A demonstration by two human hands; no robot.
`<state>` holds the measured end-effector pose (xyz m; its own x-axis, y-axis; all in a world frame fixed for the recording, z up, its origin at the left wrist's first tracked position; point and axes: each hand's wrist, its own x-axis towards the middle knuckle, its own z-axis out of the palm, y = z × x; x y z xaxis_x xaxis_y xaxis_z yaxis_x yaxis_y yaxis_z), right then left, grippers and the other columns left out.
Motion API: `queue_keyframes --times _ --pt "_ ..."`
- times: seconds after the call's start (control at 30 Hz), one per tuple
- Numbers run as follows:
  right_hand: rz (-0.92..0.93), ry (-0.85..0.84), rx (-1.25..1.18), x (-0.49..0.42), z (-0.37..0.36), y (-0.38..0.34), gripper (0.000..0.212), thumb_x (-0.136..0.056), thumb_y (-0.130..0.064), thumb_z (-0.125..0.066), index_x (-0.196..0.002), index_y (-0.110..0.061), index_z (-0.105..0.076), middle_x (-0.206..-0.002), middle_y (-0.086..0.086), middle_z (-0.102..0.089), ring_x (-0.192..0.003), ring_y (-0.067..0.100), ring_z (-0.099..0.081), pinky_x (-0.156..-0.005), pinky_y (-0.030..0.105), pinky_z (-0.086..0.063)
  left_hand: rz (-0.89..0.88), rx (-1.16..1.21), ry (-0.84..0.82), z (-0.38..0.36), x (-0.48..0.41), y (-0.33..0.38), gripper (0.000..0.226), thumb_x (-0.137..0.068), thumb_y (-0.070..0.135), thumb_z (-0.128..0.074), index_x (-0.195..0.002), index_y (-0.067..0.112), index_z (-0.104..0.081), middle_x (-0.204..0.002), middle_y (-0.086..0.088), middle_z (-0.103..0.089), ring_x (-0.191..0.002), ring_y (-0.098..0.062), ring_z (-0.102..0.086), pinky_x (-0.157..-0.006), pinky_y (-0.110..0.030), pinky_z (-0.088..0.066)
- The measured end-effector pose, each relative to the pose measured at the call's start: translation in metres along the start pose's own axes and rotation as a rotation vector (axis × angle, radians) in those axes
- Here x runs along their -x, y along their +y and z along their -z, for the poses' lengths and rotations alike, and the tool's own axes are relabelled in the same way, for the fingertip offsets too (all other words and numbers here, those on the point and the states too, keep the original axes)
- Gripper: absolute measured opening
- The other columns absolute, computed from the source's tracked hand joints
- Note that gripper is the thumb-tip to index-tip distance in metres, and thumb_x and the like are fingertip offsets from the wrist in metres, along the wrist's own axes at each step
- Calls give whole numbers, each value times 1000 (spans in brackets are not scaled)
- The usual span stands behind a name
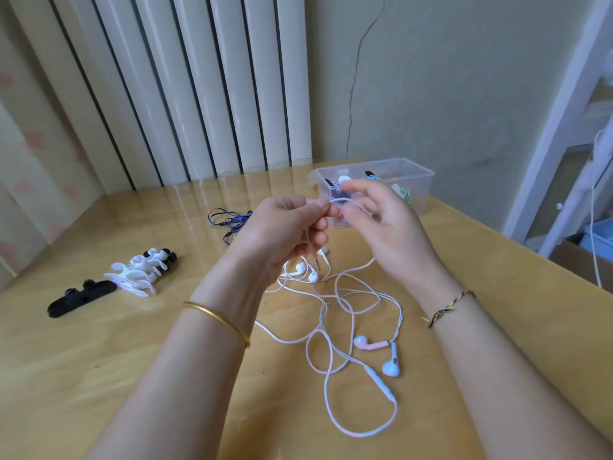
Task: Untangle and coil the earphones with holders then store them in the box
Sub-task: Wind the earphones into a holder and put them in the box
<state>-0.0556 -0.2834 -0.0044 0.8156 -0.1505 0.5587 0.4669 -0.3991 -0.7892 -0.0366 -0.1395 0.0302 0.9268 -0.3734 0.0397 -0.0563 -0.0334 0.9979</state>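
Left hand (285,234), right hand (388,227) pinch white cable (339,201); clear box (418,172) holds coiled earphones (371,175)

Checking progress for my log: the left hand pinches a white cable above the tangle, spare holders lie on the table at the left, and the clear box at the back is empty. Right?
One thing is off: the clear box is not empty. The head view shows several bundles, black, white and green, already inside it. The rest stands.

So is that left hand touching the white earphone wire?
Touching. The head view shows the left hand pinching the white earphone wire between thumb and finger, its plug dangling just below the fist.
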Motion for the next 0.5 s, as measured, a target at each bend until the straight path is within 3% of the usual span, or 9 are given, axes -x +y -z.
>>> queue_keyframes --times 0.03,0.1,0.2,0.3,0.4,0.5 --pt "23 5 30 0 -1 1 12 -91 -15 -54 -98 -24 -58 -85 -3 -64 -81 6 -61 -81 25 -47 1 16 -4 0 0 1 23 -97 16 -51 -80 10 -66 -54 6 -51 -44 -6 -48 -50 -18 -42" --pt "40 54 41 -1 1 3 18 -94 -10 -50 -82 -23 -55 -62 -8 -56 -64 12 -55 -72 29 -45 21 41 -37 0 0 1 22 -97 16 -51 -81 9 -66 -54 5 -50 -44 -5 -47 -49 -17 -42" --pt "-25 70 -111 -2 6 -1 19 -97 -5 -43 -87 -13 -57 -45 -14 -46 -49 9 -45 -63 28 -49 81 62 -123 0 1 0 22 -97 15 -49 -84 9 -65 -57 5 -50 -46 -5 -46 -49 -16 -43" --pt "-123 116 -187 -3 7 1 26 -98 -7 -40 -82 -16 -59 -39 -17 -37 -38 2 -34 -42 24 -41 140 60 -236 0 2 0 21 -97 13 -47 -88 9 -66 -60 6 -54 -49 -5 -51 -59 -18 -44" --pt "-153 165 -133 -5 11 5 28 -98 -9 -41 -81 -19 -61 -41 -23 -43 -39 -1 -38 -44 8 -28 154 146 -352 -2 6 4 18 -93 11 -48 -93 11 -65 -63 8 -56 -52 -2 -54 -77 -26 -44" --pt "-184 115 -77 -4 13 2 24 -97 -9 -44 -89 -13 -66 -38 -24 -44 -39 -4 -41 -42 9 -28 95 314 -357 -5 8 13 18 -86 14 -51 -98 16 -66 -68 9 -60 -59 0 -57 -90 -30 -43"
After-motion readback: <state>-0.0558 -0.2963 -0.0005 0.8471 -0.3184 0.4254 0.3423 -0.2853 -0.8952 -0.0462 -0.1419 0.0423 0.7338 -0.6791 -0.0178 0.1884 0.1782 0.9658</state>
